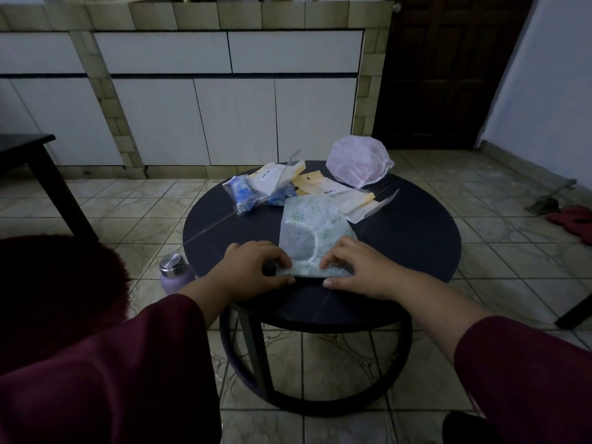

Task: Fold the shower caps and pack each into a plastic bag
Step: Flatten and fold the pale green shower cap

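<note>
- Bare fingers of the left hand [256, 267] curl over the near-left corner of the green-patterned shower cap [312, 232] and pinch its folded near edge.
- Right hand [349, 267] mirrors it at the near-right corner, fingertips pressed on the fold and thumb at the cap's near rim; both hands are equally close to it.
- Cap lies flat on the dark round desk [416, 238], its fold line running left to right between the hands and its long axis pointing straight away from them; the next fold would likely roll outward along that axis.
- Beyond the cap, touching its far edge: cream plastic bags [355, 200].
- Beyond and left of the cap: a packed blue cap in a bag [243, 193].
- Beyond and right of the cap: an unfolded pink shower cap [358, 165].
</note>
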